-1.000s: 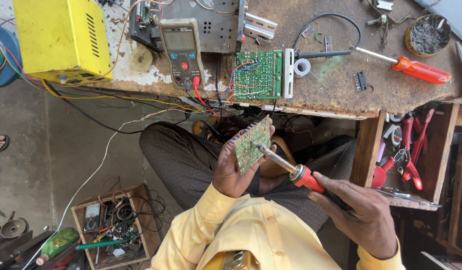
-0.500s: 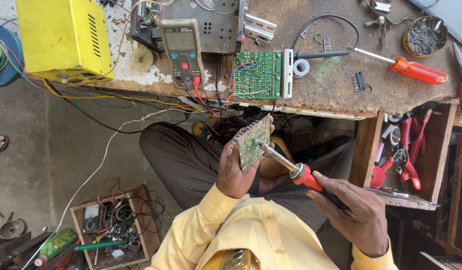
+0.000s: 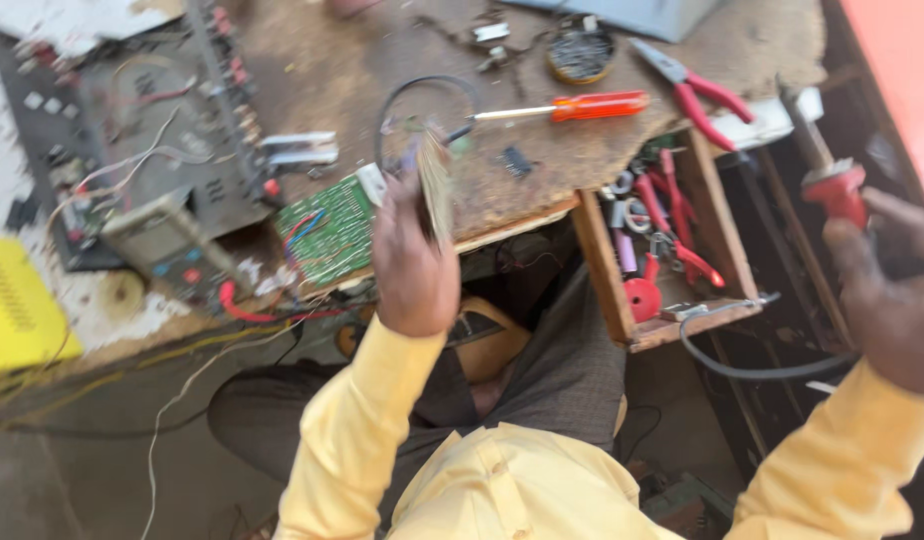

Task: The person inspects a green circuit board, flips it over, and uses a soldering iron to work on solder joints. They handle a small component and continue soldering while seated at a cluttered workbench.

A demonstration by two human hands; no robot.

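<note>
My left hand (image 3: 414, 262) is raised over the bench edge and grips a small circuit board (image 3: 437, 178), seen edge-on and blurred. Off at the right edge, my right hand (image 3: 887, 285) holds a soldering iron (image 3: 825, 165) by its red handle, tip pointing up and away, far from the board. A cable (image 3: 752, 368) loops below that hand. A second green circuit board (image 3: 330, 228) lies on the worn wooden bench (image 3: 382, 70) just left of my left hand.
An orange-handled screwdriver (image 3: 572, 106), red-handled pliers (image 3: 694, 92) and a round tin of small parts (image 3: 580, 52) lie on the bench. An open drawer (image 3: 662, 255) holds red tools. A multimeter (image 3: 162, 240), a yellow box (image 3: 17, 315) and a metal chassis (image 3: 142, 130) stand left.
The view swung and blurred. My right hand pulled the soldering iron off the board and out to the right. My left hand lifted the board toward the bench.
</note>
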